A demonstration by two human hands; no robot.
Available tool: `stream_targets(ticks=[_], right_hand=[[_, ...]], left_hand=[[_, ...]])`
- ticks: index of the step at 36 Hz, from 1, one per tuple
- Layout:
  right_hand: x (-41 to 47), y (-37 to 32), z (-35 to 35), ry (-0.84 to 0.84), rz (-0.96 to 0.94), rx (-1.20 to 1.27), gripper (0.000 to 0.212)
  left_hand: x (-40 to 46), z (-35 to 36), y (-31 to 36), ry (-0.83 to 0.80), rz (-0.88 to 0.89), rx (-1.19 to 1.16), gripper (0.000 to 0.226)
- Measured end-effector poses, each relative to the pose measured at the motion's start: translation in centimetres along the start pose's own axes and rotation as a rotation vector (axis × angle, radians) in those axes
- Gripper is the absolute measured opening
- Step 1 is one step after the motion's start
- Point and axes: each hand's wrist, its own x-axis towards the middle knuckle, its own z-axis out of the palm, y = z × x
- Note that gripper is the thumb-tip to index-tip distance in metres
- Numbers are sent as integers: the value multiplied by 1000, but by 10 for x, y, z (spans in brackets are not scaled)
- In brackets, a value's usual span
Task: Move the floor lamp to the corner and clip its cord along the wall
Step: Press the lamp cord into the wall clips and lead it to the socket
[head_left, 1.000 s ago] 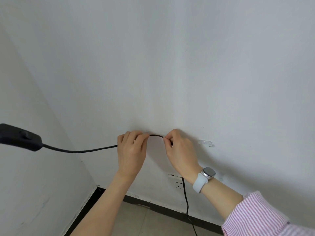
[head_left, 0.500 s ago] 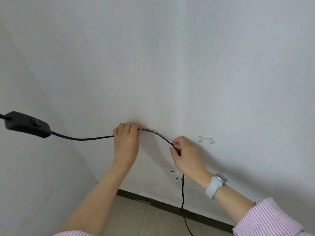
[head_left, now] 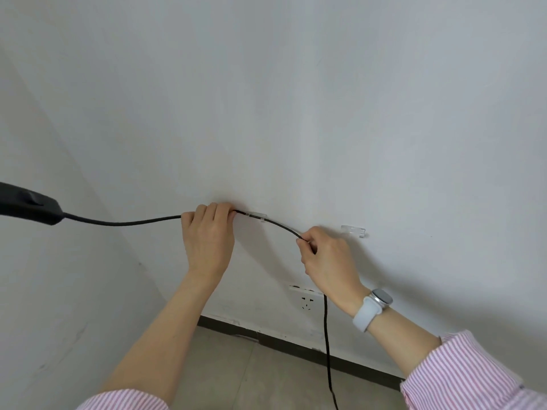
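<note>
A thin black cord runs along the white wall. It passes through a clear clip stuck to the wall. My left hand grips the cord just left of that clip, fingers pressed to the wall. My right hand pinches the cord lower right of the clip, and the cord drops from it toward the floor. A black inline switch hangs on the cord at the far left. A second clear clip sits empty on the wall to the right. The lamp itself is out of view.
A white wall socket sits below my right hand, above a dark baseboard and tiled floor. The room corner lies to the left. A white watch is on my right wrist.
My right hand slid down and right along the cord, uncovering the clip with the cord seated in it. My left hand stayed on the cord left of the clip.
</note>
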Motion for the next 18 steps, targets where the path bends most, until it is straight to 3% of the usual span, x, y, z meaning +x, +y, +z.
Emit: stream_targets(ticks=[9, 14, 18], right_hand=[[-5, 0, 4, -19, 3, 33, 13], [-8, 3, 5, -49, -63, -13, 11], [-9, 1, -1, -73, -62, 34, 12]], left_hand=[[-32, -18, 35, -153, -384, -504, 17], [-38, -15, 56, -110, -12, -497, 21], [-34, 0, 58, -121, 251, -401, 41]])
